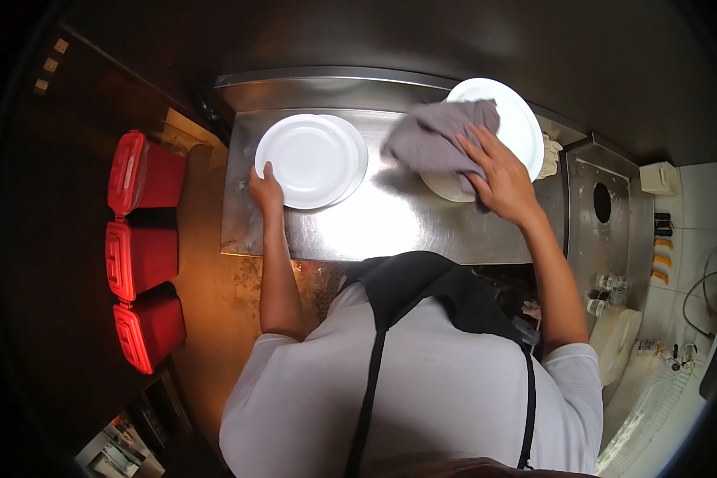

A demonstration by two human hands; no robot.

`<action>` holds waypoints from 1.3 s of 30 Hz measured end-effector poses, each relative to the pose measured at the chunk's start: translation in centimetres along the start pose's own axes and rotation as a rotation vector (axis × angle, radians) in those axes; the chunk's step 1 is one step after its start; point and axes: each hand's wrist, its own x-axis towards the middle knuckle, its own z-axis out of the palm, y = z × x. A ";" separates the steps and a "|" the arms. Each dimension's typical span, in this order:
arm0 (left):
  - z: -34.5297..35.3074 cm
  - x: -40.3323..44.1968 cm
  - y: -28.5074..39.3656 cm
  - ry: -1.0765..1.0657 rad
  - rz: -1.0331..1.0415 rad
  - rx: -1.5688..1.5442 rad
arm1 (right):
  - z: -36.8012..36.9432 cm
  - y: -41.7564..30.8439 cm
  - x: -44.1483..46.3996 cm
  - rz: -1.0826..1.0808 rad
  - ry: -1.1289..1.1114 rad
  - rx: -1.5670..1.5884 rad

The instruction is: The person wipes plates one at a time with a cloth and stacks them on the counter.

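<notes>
Plate (307, 162) in left grip (268, 188), cloth (434, 139) under right grip (502, 177)

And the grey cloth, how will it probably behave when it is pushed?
Probably floppy: the grey cloth bunches in loose folds under the right hand. It likely feels light, as the fabric looks thin. Rolling seems unlikely, given its crumpled shape.
</notes>
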 end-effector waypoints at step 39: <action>18.8 -15.4 33.3 -0.396 0.936 0.489 | 3.5 12.7 -9.0 0.064 0.601 0.202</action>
